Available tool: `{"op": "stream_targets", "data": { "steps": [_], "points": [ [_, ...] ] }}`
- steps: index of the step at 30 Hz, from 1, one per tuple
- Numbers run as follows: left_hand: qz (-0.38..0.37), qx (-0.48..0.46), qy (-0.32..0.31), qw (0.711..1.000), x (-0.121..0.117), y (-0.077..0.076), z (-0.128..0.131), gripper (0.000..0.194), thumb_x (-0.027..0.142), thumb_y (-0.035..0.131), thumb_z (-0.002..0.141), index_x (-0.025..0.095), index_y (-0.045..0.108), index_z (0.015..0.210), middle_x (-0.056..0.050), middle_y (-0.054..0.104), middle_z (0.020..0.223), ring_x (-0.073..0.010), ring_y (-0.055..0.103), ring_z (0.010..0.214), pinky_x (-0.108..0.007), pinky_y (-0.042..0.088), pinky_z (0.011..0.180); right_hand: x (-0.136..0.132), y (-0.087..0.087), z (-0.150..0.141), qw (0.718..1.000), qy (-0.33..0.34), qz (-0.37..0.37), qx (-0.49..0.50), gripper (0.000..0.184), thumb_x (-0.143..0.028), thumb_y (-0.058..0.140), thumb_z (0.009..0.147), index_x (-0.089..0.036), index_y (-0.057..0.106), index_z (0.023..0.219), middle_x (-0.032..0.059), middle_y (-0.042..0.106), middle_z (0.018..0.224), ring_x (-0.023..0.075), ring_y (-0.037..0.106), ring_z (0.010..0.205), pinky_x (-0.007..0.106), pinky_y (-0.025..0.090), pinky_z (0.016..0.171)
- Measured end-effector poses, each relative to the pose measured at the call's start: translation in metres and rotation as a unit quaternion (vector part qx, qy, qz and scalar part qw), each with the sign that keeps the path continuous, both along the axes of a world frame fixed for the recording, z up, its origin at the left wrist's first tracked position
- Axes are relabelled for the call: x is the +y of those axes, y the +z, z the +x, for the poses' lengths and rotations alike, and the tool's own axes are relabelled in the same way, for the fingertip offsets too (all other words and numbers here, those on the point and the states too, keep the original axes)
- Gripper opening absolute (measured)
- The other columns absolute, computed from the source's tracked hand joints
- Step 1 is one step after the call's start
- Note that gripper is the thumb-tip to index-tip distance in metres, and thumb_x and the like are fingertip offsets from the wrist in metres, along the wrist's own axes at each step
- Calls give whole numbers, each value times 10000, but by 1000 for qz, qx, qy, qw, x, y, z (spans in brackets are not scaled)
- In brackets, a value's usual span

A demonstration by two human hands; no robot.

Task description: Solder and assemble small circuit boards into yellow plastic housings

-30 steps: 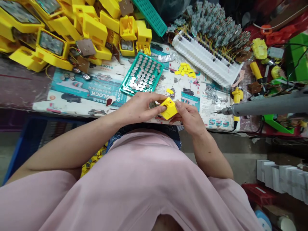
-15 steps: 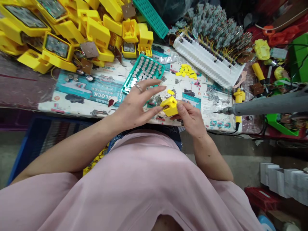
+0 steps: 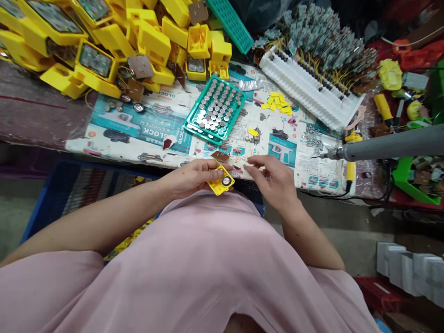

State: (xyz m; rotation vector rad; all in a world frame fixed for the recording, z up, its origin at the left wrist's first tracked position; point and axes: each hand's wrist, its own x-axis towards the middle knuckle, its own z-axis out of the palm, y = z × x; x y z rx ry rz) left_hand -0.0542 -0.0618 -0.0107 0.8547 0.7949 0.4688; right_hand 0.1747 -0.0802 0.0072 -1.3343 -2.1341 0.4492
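I'm pinching the yellow casing (image 3: pixel 217 186) in my left grip (image 3: pixel 219 175), its round silver part (image 3: pixel 226 181) lying just past my thumb. My right grip (image 3: pixel 246 163) is hovering apart, fingertips narrowly spaced (anything tiny between them, I can't tell). Now my left, not my right, is holding the casing, its inside showing, nearer my shirt (image 3: pixel 222 240).

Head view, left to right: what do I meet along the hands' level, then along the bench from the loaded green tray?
Hands' level: left hand holding yellow shell, right hand, grey driver. Bench: green tray, single yellow piece, yellow-piece cluster, small metal bits.
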Motion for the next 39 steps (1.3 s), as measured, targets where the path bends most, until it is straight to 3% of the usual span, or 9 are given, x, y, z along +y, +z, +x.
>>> {"op": "stream_targets", "data": {
  "steps": [4,7,9,12,14,16,23,34,39],
  "points": [
    [30,-16,-44,998,-2,1,-4,454,514,727,839,218,704,1183,-104,778,1016,-202,745,855,-301,589,726,10,-7,1,998,24,-49,-13,388,-258,555,929,-206,607,1310,110,685,1282,230,641,1167,405,544,986],
    [57,-34,-111,992,-2,3,-3,538,562,704,843,215,671,1253,-87,765,1054,-181,715,894,-285,563,777,13,-9,-8,983,49,-161,66,509,-222,533,894,-221,547,1403,87,695,1285,200,679,1054,369,564,915],
    [63,-34,-145,987,0,4,-2,575,571,695,844,206,653,1286,-79,758,1070,-177,697,919,-285,547,813,17,-9,-12,946,51,-276,160,499,-241,519,889,-234,570,1385,58,739,1183,154,695,874,308,575,771],
    [61,-19,-151,986,3,4,-3,561,569,681,850,197,663,1270,-78,753,1090,-176,682,918,-282,533,811,24,-7,-12,851,19,-417,319,422,-344,586,857,-240,662,1259,39,758,1109,139,688,805,261,560,643],
    [47,-7,-143,989,4,5,-4,558,565,683,843,190,665,1256,-83,755,1100,-178,681,905,-280,531,791,27,-5,-10,795,-5,-456,401,382,-407,654,816,-242,711,1156,34,760,1065,146,691,817,246,555,596],
    [33,2,-140,990,5,8,-4,562,547,702,822,184,662,1249,-89,759,1111,-180,683,896,-276,528,776,29,-1,-9,773,-14,-460,437,370,-470,708,789,-247,737,1083,24,758,975,144,685,797,233,546,559],
    [34,39,-118,992,10,12,-1,392,466,677,805,189,748,1073,-68,760,1123,-185,681,937,-264,517,788,25,4,-13,825,-27,-398,400,367,-508,829,716,-273,774,993,-9,767,926,86,634,637,248,572,578],
    [-10,69,-20,997,5,20,17,718,804,715,641,150,757,936,-75,775,910,-152,650,722,-248,505,656,27,-4,-10,830,-16,-381,408,384,-599,762,763,-286,796,982,-21,757,840,93,644,671,243,554,612],
    [-8,41,-5,999,6,15,18,691,770,723,672,136,747,946,-80,760,862,-156,657,723,-239,504,641,25,-4,-12,888,-16,-318,331,379,-561,759,788,-243,786,993,4,774,871,124,693,751,306,593,765]
  ]
}}
